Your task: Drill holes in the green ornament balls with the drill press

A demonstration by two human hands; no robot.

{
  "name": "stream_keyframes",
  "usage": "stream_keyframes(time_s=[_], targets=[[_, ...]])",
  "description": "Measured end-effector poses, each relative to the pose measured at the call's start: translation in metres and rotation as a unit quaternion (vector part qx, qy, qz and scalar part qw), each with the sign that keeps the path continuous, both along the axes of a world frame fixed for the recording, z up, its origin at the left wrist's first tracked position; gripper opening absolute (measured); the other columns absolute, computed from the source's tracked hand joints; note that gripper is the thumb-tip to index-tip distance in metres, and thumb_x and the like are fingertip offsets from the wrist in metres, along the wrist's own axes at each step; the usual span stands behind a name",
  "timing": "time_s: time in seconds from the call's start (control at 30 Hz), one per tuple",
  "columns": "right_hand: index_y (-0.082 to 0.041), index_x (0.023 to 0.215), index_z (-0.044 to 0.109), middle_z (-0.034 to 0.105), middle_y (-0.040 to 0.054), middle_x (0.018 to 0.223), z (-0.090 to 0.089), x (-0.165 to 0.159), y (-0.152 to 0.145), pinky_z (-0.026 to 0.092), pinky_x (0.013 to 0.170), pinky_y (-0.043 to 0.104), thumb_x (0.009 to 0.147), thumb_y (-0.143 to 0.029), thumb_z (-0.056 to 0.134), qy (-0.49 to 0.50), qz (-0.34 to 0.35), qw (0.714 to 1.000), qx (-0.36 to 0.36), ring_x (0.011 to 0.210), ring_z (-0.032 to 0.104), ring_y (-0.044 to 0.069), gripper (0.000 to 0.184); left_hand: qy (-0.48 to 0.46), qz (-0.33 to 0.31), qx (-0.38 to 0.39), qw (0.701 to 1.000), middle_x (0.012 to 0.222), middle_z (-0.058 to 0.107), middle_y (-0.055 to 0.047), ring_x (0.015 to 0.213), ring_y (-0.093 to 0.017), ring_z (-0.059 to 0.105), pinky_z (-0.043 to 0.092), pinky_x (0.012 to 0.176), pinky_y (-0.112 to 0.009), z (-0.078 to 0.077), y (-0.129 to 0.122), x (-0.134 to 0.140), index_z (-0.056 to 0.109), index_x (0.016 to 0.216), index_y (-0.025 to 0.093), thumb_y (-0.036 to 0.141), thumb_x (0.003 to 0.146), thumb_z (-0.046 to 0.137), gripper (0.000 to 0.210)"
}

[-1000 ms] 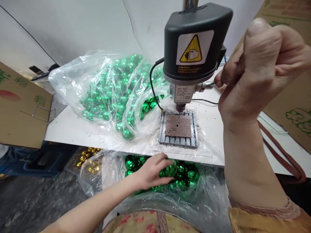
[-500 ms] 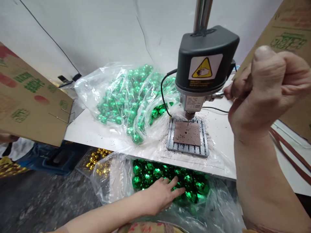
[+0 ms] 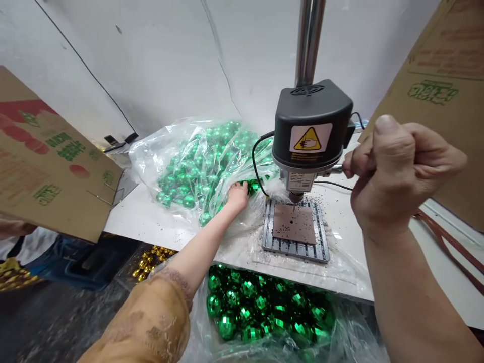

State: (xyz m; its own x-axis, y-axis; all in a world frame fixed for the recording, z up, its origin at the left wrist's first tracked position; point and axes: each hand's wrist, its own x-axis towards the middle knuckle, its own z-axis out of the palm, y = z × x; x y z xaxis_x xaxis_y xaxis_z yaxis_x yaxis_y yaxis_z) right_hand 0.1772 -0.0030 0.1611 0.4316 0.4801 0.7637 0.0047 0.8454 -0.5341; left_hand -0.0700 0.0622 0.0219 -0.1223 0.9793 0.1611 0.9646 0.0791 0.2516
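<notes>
While the right hand (image 3: 401,176) clenches the drill lever (image 3: 336,170), left hand (image 3: 238,195) at green balls (image 3: 254,187) in the clear bag (image 3: 142,152) on the tabletop (image 3: 139,217); its grip not discernible. Apparent step: ball selection. Next move calls for: one ball firmly held.

Your left hand (image 3: 238,195) is in the opening of a clear bag (image 3: 145,151) of green balls (image 3: 185,174); your right hand (image 3: 401,174) grips the drill press (image 3: 312,121) lever (image 3: 335,170), right of the brown board (image 3: 298,232).

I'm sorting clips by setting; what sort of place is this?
Probably a workshop: a drill press on a white table, heaps of shiny green balls in plastic bags, and cardboard boxes.
</notes>
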Motion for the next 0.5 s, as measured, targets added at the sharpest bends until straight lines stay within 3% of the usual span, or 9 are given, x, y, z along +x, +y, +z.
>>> stream_keyframes(time_s=[0.17,0.27,0.33,0.4,0.5], targets=[[-0.018,0.05,0.037,0.035,-0.0064,0.043,-0.002,0.0,0.001,0.025,0.042,0.028,0.087,-0.019,0.06,0.016,0.009,1.0,0.009,0.04,0.037,0.004,0.044,-0.033,-0.03,0.021,0.999,0.115,0.065,-0.017,0.112,-0.035,0.061,0.048,0.097,-0.047,0.0,-0.017,-0.009,0.061,0.119,0.019,0.012,0.078,0.071,0.042],[-0.018,0.051,0.036,0.034,-0.0063,0.044,-0.002,-0.001,0.0,0.025,0.044,0.027,0.089,-0.019,0.058,0.011,0.01,1.0,0.007,0.041,0.037,0.003,0.044,-0.167,-0.081,0.085,0.979,0.116,0.066,-0.01,0.109,-0.027,0.064,0.05,0.096,-0.04,0.0,-0.046,-0.006,0.06,0.12,0.022,0.02,0.078,0.073,0.044],[-0.018,0.051,0.034,0.034,-0.0062,0.045,-0.001,-0.001,0.0,0.025,0.044,0.027,0.089,-0.02,0.058,0.013,0.01,1.0,0.007,0.042,0.037,0.003,0.045,-0.346,-0.101,0.109,0.926,0.116,0.067,-0.008,0.104,-0.023,0.066,0.053,0.093,-0.037,-0.003,-0.067,0.003,0.06,0.119,0.022,0.028,0.077,0.075,0.044],[-0.018,0.051,0.034,0.034,-0.0061,0.045,0.0,-0.001,-0.001,0.025,0.043,0.027,0.09,-0.02,0.058,0.016,0.014,1.0,0.008,0.042,0.036,0.003,0.045,-0.516,-0.086,0.077,0.848,0.114,0.069,-0.008,0.099,-0.021,0.068,0.056,0.087,-0.036,-0.008,-0.086,0.016,0.059,0.119,0.022,0.038,0.078,0.076,0.047],[-0.018,0.052,0.034,0.033,-0.0062,0.045,0.0,-0.002,-0.002,0.026,0.043,0.026,0.09,-0.019,0.057,0.014,0.021,1.0,0.008,0.041,0.035,0.002,0.045,-0.661,-0.058,0.014,0.748,0.113,0.07,-0.008,0.097,-0.02,0.07,0.056,0.087,-0.036,-0.016,-0.1,0.036,0.058,0.12,0.022,0.048,0.078,0.077,0.052]])
